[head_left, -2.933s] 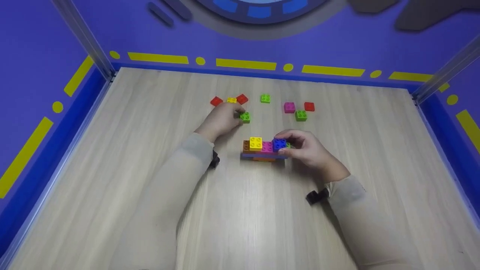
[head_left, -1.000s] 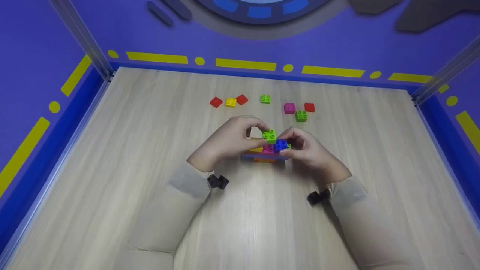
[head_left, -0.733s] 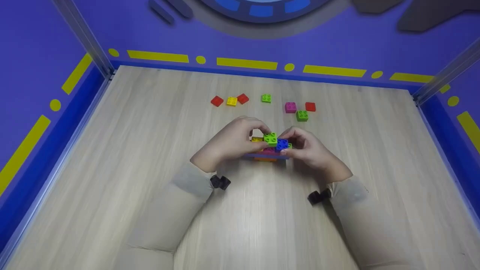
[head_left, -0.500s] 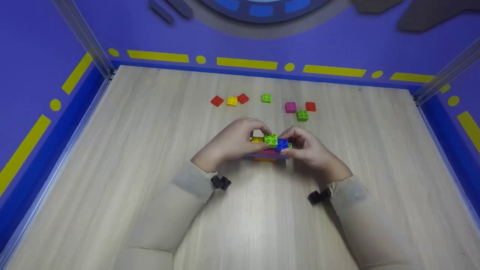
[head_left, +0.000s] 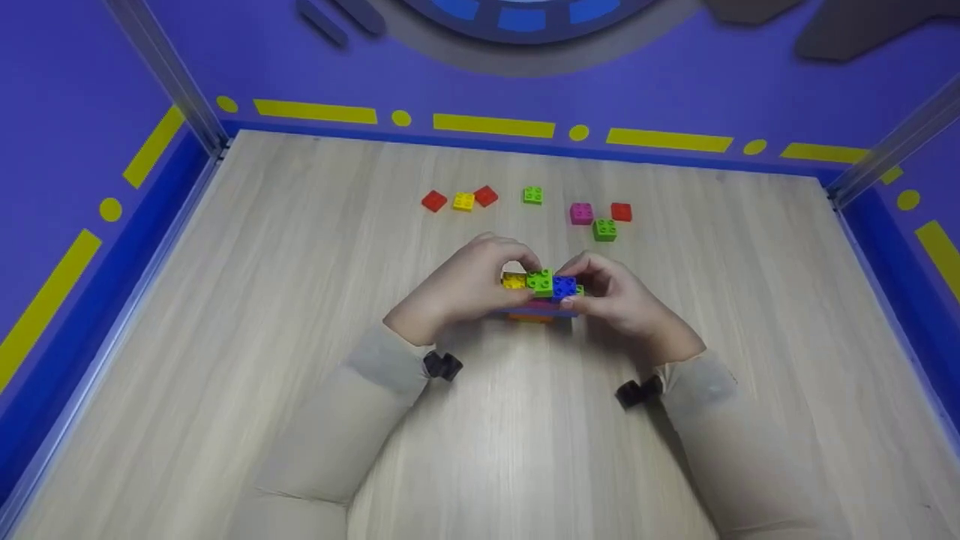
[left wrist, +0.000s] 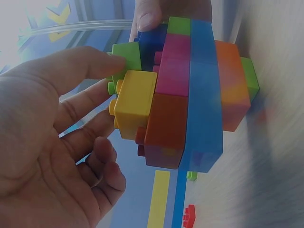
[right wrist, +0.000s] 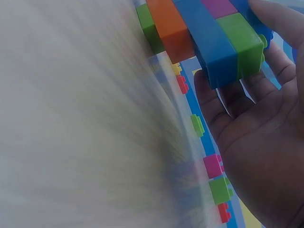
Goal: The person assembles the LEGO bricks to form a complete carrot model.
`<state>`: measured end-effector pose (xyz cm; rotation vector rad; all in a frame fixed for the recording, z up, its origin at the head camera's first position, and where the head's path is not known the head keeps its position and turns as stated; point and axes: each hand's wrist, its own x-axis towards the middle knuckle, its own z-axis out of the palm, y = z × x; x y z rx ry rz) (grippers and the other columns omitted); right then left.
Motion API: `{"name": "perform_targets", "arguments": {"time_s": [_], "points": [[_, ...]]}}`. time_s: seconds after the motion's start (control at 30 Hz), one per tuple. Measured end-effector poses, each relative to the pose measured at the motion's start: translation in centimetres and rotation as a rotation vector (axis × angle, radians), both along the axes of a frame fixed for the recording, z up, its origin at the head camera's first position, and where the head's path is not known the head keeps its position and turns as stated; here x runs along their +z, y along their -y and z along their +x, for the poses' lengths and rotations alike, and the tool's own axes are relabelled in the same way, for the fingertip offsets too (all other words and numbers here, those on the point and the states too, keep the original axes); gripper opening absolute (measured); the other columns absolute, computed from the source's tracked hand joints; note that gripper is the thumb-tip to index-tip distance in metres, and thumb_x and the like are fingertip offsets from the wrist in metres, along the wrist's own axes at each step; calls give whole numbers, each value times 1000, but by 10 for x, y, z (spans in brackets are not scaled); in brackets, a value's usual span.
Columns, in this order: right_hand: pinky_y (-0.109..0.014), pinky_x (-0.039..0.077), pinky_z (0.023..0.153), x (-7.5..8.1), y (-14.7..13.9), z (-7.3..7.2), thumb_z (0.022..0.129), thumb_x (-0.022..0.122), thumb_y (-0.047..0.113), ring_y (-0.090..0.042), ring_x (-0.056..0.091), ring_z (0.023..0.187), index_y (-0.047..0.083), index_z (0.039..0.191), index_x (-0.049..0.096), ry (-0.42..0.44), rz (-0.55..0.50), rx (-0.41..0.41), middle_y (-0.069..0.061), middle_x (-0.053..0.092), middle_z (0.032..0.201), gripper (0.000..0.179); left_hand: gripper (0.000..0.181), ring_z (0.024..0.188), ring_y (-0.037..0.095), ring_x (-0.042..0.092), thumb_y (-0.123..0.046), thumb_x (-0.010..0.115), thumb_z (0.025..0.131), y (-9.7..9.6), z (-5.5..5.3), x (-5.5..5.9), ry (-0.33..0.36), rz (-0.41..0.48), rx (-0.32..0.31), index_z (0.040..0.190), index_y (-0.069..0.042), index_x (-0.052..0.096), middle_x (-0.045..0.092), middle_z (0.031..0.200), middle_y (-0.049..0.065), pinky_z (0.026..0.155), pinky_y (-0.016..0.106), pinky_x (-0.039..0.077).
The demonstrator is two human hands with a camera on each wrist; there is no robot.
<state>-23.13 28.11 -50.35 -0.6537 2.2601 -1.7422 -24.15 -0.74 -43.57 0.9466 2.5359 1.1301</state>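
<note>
Apparently, the step in hand is seating a lime-green four-stud brick (head_left: 539, 283) between the yellow brick (head_left: 513, 280) and the blue brick (head_left: 565, 288) atop a layered brick assembly (left wrist: 205, 109), between the hands near mid-surface (head_left: 495, 435). The left hand (head_left: 469, 277) pinches the lime-green four-stud brick, and the right hand (head_left: 619, 296), thumb and fingers curled, grips the blue brick; the next move likely calls for level downward pressure, though full seating cannot be judged. No container shows: loose bricks, including a magenta one (head_left: 581, 214), lie directly on the surface beyond.
</note>
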Motion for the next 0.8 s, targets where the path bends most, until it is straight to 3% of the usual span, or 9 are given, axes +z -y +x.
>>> {"name": "perform_targets", "arguments": {"time_s": [0.3,0.6,0.8], "points": [[-25,56,102,2,1,1,96,79,-8,-15,68,112,-12,126,65,-13,-20,7,4,75,121,33,24,123,25,61,-21,84,98,-1,1,0,-34,-3,9,121,-16,83,83,124,-2,113,44,51],[-24,57,101,2,2,1,96,78,-8,-15,69,111,-12,126,64,-12,-27,14,5,74,120,34,26,127,35,62,-20,85,97,-2,2,0,-23,-12,27,122,-16,83,82,124,-2,109,44,52],[-24,58,101,1,2,1,96,78,-9,-14,69,110,-13,126,64,-10,-31,20,4,74,120,34,27,124,35,62,-21,87,94,-3,4,-1,-26,-19,42,121,-16,83,82,124,-2,105,42,52]]}}
